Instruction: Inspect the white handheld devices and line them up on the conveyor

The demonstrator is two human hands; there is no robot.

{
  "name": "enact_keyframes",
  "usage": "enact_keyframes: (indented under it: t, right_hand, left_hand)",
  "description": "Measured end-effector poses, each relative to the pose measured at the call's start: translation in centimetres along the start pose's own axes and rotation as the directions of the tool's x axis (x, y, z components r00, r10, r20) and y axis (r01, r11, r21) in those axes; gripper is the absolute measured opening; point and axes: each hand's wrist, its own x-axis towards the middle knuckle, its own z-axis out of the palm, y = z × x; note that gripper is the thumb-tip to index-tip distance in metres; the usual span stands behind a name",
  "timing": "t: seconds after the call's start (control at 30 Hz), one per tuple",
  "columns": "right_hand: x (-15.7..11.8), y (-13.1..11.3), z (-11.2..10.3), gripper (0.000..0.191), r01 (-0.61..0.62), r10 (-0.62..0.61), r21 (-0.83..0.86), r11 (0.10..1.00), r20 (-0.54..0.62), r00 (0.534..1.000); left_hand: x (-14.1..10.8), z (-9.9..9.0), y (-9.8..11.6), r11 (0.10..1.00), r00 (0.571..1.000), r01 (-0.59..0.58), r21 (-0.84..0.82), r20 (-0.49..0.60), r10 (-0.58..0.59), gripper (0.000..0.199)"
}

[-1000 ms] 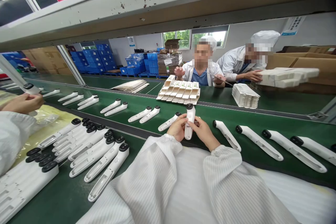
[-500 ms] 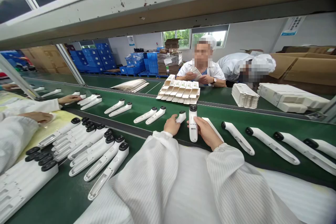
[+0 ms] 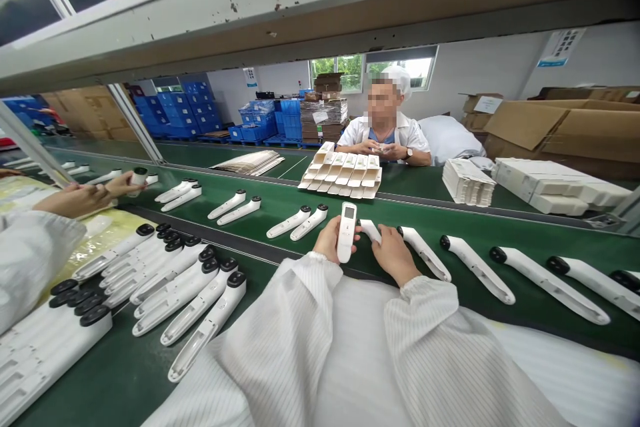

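Note:
My left hand [image 3: 328, 239] holds a white handheld device [image 3: 347, 233] upright, its small grey screen facing me. To its right, my right hand [image 3: 394, 252] has its fingers on another white device [image 3: 370, 230] at the green belt [image 3: 260, 247]; the fingertips are partly hidden. Further right, white devices with black ends [image 3: 477, 268] lie slanted in a row on the belt. Two more [image 3: 309, 223] rest left of my left hand.
Many devices [image 3: 207, 327] lie grouped at the lower left, beside a co-worker's hands [image 3: 83, 197]. Across the belt, a person [image 3: 383, 127] sits behind open white cartons [image 3: 343, 173]. A metal shelf [image 3: 270, 7] spans overhead.
The device my right hand held is no longer there; my left hand now holds one with its screen showing. My right hand is lower on another device. Belt devices have shifted right.

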Motion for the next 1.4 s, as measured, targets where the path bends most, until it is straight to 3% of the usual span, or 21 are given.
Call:
enact_keyframes:
  t: [0.1,0.2,0.3,0.37,0.4,0.43,0.5,0.57,0.6,0.67,0.7,0.73,0.87,0.97,1.03,1.13,1.23,1.33,1.4]
  right_hand:
    - [-0.4,-0.8,-0.2,0.042,0.145,-0.134,0.059,0.988,-0.169,0.977]
    - [-0.5,-1.6,-0.2,0.035,0.222,-0.19,0.382,0.897,-0.121,0.974]
    - [-0.6,-2.1,-0.3,0.035,0.047,-0.156,0.747,0.663,0.076,0.985]
    - [-0.8,-2.3,-0.7,0.038,-0.112,-0.152,0.869,0.482,0.209,0.966]
    - [-0.9,-2.3,-0.9,0.039,-0.179,-0.162,0.893,0.413,0.266,0.95]
    - [-1.0,-2.3,-1.2,0.04,-0.231,-0.176,0.9,0.369,0.312,0.934]
    - [-1.2,-2.3,-1.6,0.035,-0.284,-0.186,0.902,0.326,0.356,0.916]
    - [-1.2,-2.3,-1.7,0.03,-0.302,-0.161,0.905,0.301,0.36,0.919]
    - [-1.2,-2.3,-1.7,0.029,-0.31,-0.137,0.904,0.295,0.361,0.922]
    - [-1.1,-2.3,-1.6,0.029,-0.332,-0.088,0.895,0.298,0.372,0.924]
    - [-1.1,-2.3,-1.5,0.028,-0.341,-0.074,0.888,0.309,0.38,0.922]
    - [-1.0,-2.2,-1.4,0.028,-0.348,-0.065,0.879,0.327,0.388,0.919]
    - [-0.5,-1.5,-0.6,0.032,-0.345,-0.001,0.825,0.447,0.386,0.923]
    - [0.2,-0.6,0.0,0.031,-0.299,0.073,0.733,0.611,0.325,0.943]
    - [0.5,0.1,0.2,0.027,-0.253,0.118,0.574,0.779,0.261,0.958]
    - [0.7,0.8,-0.1,0.027,-0.135,0.111,0.217,0.967,0.119,0.987]
    - [0.5,0.8,-0.7,0.034,0.013,-0.007,0.086,0.996,-0.072,0.997]
    - [0.3,-0.1,-1.1,0.039,0.129,-0.078,0.317,0.939,-0.171,0.982]
    - [0.1,-0.8,-1.0,0.041,0.109,-0.091,0.591,0.8,-0.061,0.994]
  left_hand:
    - [0.0,0.5,-0.6,0.999,0.999,0.009,-0.047,-0.038,-0.011,0.025]
    - [0.1,0.8,-1.2,0.995,0.996,-0.084,-0.057,-0.027,0.083,0.021]
    - [0.4,0.4,-1.3,0.985,0.985,-0.171,0.036,-0.017,0.172,0.025]
    - [0.7,-0.4,-0.8,0.944,0.965,-0.213,0.254,-0.094,0.243,0.02]
    - [0.9,-1.0,-0.4,0.87,0.936,-0.24,0.431,-0.135,0.325,0.02]
    - [1.0,-1.5,0.0,0.736,0.889,-0.246,0.631,-0.156,0.431,0.021]
    - [1.1,-2.6,0.7,0.335,0.797,-0.125,0.934,-0.107,0.595,0.026]
    - [1.2,-3.1,1.0,-0.02,0.796,0.059,0.998,-0.035,0.605,0.037]
    - [1.2,-3.2,1.0,-0.129,0.818,0.125,0.984,-0.028,0.575,0.041]
    - [1.3,-3.1,0.8,-0.221,0.85,0.188,0.957,-0.045,0.525,0.044]
    - [1.4,-3.0,0.7,-0.2,0.849,0.194,0.961,-0.062,0.524,0.045]
    - [1.5,-3.0,0.6,-0.104,0.844,0.176,0.979,-0.096,0.528,0.045]
    - [1.9,-3.3,0.9,0.468,0.867,-0.04,0.883,-0.202,0.456,0.039]
    - [1.6,-3.3,1.2,0.75,0.923,-0.196,0.632,-0.139,0.358,0.027]
    - [1.1,-2.9,1.2,0.912,0.965,-0.243,0.33,-0.016,0.263,0.022]
    - [0.1,-2.1,1.1,0.987,0.978,-0.143,0.069,0.16,0.131,0.024]
    - [-0.7,-1.4,1.0,0.993,0.963,-0.104,0.048,0.254,0.088,0.028]
    - [-0.9,-0.7,0.3,0.971,0.943,-0.203,0.126,0.293,0.159,0.043]
    - [-0.8,-0.1,-0.3,0.914,0.93,-0.325,0.243,0.26,0.262,0.054]
